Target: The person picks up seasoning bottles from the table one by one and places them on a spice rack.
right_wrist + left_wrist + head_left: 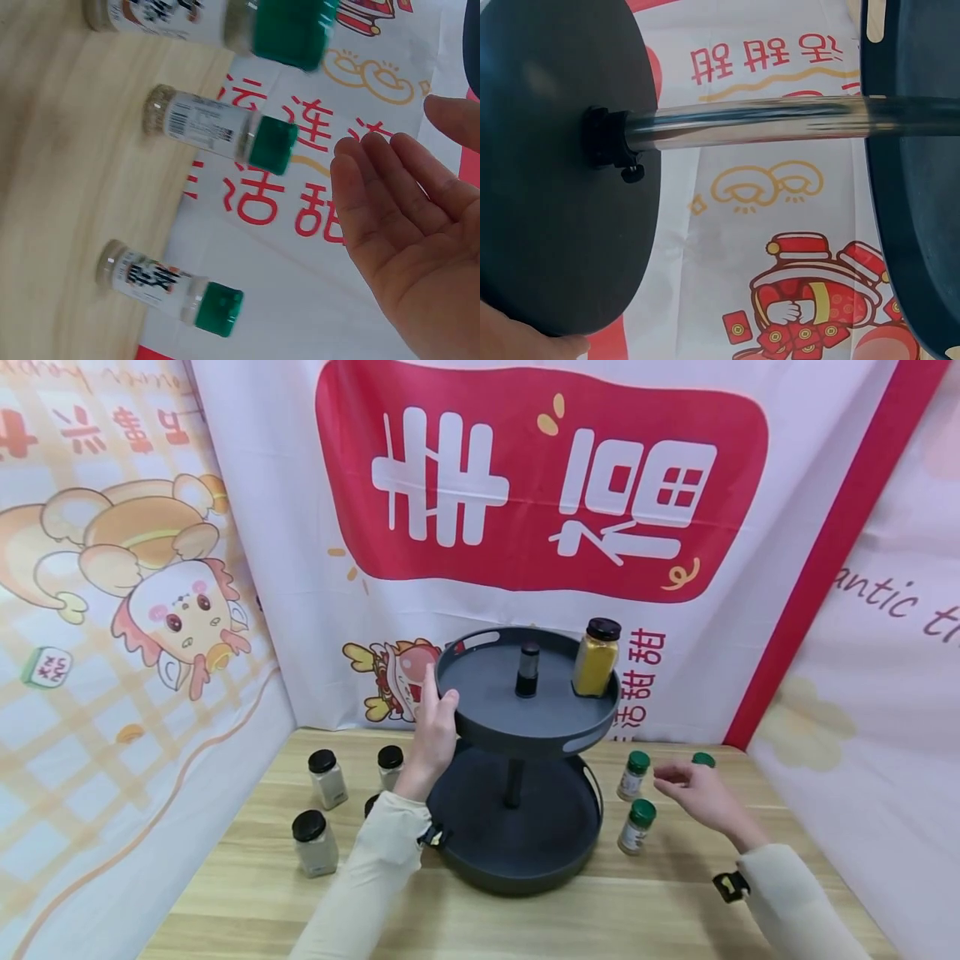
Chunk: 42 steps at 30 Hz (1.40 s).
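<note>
My left hand (pixel 435 731) grips the left rim of the upper level of a dark grey two-tier tray (pixel 517 745); part of that hand (pixel 532 337) shows at the tray's edge in the left wrist view. A square jar of yellow powder with a black lid (pixel 596 660) stands on the upper level, right of the central post. My right hand (pixel 701 793) hovers right of the tray, fingers loosely bent and holding nothing. Close by are green-capped spice bottles (pixel 633 777), upright on the table; in the right wrist view a bottle (pixel 210 129) is apart from the fingertips.
Several black-lidded jars of pale contents (pixel 327 781) stand on the wooden table (pixel 247 868) left of the tray, one partly hidden by the left forearm. Another green-capped bottle (pixel 703 759) is behind my right hand. Printed cloth walls (pixel 300 610) close in the back and sides.
</note>
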Tool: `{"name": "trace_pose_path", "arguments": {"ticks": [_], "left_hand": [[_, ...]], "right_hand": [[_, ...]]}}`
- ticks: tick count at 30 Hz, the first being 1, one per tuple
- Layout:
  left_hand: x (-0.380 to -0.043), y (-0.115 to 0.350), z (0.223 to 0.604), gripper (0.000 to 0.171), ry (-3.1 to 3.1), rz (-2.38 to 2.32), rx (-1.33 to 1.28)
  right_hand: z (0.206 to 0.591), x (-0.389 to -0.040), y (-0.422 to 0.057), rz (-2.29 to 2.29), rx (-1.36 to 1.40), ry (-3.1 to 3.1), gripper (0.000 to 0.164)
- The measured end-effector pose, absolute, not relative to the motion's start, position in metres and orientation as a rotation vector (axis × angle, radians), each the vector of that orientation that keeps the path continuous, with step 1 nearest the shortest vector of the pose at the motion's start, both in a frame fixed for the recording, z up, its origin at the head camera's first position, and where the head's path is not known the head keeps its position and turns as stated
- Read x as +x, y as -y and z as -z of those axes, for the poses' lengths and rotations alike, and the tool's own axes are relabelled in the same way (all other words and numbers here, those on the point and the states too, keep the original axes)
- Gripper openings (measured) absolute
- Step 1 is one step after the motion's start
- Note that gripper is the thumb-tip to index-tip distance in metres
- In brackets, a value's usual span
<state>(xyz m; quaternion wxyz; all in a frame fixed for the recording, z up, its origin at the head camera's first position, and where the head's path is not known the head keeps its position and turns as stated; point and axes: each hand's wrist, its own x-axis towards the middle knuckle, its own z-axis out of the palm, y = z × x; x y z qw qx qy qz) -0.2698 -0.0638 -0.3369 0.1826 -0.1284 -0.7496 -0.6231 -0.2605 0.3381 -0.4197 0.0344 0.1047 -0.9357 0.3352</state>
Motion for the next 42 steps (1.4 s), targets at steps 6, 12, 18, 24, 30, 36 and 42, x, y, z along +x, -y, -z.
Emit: {"name": "trace_pose_path", "arguments": {"ticks": [6,12,18,24,30,36,42], "left_hand": [[-0.267,0.062,0.337,0.063,2.114,1.734,-0.364],[-0.266,0.064,0.337,0.065,2.097,1.759,-0.367],[-0.268,0.066,0.336,0.066,2.042,1.806,-0.398],[-0.272,0.067,0.335,0.063,2.036,1.816,-0.382],[-0.282,0.071,0.334,0.061,2.014,1.892,-0.364],[-0.291,0.074,0.333,0.058,1.978,2.018,-0.400],[-0.293,0.075,0.331,0.057,1.979,2.046,-0.417]], "right_hand": [[0.442,-0.257,-0.341,-1.021,0.356,2.840,0.029],[0.456,-0.254,-0.341,-1.045,0.331,2.843,0.024],[0.465,-0.248,-0.339,-1.089,0.329,2.814,0.028],[0.473,-0.245,-0.339,-1.159,0.393,2.807,0.036],[0.482,-0.242,-0.340,-1.266,0.449,2.787,0.048],[0.487,-0.241,-0.338,-1.358,0.385,2.799,0.054],[0.493,-0.239,-0.332,-1.328,0.270,2.805,0.058]]}}
